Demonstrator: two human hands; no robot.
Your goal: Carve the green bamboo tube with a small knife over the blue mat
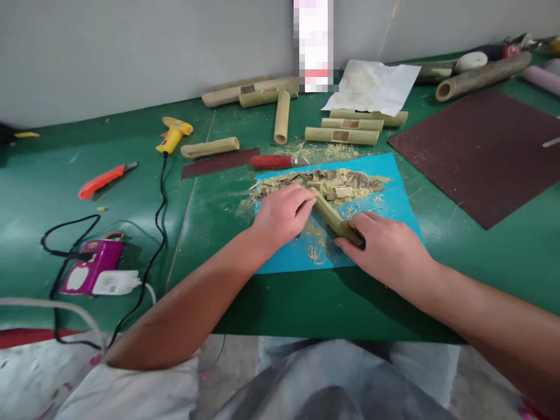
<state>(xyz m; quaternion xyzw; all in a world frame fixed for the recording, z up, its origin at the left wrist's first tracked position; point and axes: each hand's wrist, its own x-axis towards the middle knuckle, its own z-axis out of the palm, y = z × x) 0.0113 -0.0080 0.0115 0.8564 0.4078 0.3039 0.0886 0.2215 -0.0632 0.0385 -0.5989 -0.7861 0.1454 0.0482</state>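
The left hand [284, 213] grasps the tube [333, 217] at its ten-o'clock end, the right hand [387, 242] its four-o'clock end, above the blue sheet [284, 256]. The red knife [272, 161] lies toward eleven o'clock.

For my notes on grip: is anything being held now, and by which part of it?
A bamboo tube, held at both ends: the left hand grips its far end, the right hand its near end.
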